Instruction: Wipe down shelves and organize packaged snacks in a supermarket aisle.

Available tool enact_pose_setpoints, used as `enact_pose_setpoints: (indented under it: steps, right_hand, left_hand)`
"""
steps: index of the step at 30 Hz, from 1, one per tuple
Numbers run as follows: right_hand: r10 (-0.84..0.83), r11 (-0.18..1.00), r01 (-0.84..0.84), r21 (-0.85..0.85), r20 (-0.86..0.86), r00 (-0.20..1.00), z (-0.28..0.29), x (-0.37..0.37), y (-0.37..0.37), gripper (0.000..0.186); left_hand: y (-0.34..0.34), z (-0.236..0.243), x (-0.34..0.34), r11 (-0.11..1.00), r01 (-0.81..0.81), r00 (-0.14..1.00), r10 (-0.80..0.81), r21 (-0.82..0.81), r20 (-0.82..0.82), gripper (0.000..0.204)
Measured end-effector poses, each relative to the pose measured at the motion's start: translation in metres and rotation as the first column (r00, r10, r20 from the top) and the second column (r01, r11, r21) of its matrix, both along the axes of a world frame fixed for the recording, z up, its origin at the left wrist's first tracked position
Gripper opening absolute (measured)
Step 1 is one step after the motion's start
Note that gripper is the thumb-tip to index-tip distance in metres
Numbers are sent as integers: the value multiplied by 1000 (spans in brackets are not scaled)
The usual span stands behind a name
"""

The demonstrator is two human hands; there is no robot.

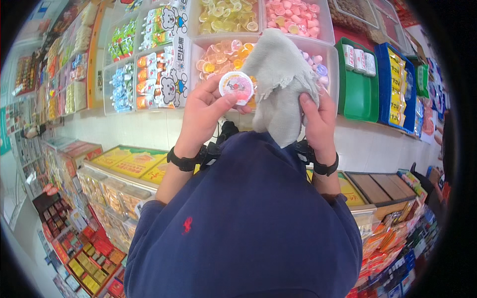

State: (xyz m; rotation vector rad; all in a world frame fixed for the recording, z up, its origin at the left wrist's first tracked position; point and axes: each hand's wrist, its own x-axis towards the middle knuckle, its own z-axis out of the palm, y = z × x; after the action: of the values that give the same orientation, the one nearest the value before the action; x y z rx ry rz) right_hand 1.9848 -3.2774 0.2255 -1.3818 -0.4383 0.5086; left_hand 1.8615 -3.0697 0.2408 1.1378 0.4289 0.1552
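Note:
Between the thumb and fingers of my left hand (pixel 208 107) is a small jelly cup (pixel 236 88), its round white printed lid turned up toward me. My right hand (pixel 319 119) grips a crumpled grey cloth (pixel 283 79) by its right side. The cloth hangs down in loose folds, with one frayed edge, and is close beside the jelly cup. Both hands are held over the near edge of a clear plastic bin (pixel 196 47) of orange and pink jelly cups. Part of that bin's contents is hidden behind the cloth and my hands.
Farther bins hold yellow jelly cups (pixel 223 15) and pink jelly cups (pixel 293 17). Pouch snacks (pixel 149 74) fill compartments at left. A green tray (pixel 360 99) with a few white packs and a blue tray (pixel 410 107) of yellow packets stand at right. Stocked shelves (pixel 112 191) lie behind me.

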Motion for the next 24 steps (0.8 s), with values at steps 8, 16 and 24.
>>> enact_pose_setpoints:
  steps: [8, 16, 24]
  right_hand:
    - [-30, 999, 31, 32, -27, 999, 14, -70, 58, 35]
    - [-121, 991, 123, 46, -34, 992, 30, -95, 80, 33]
    - [-100, 994, 100, 35, -7, 995, 35, -87, 71, 35]
  left_hand:
    - [35, 19, -18, 971, 227, 973, -229, 78, 26, 47]
    - [82, 3, -20, 740, 505, 860, -386, -445, 334, 50]
    - [82, -13, -5, 513, 682, 729, -415, -522, 544, 46]
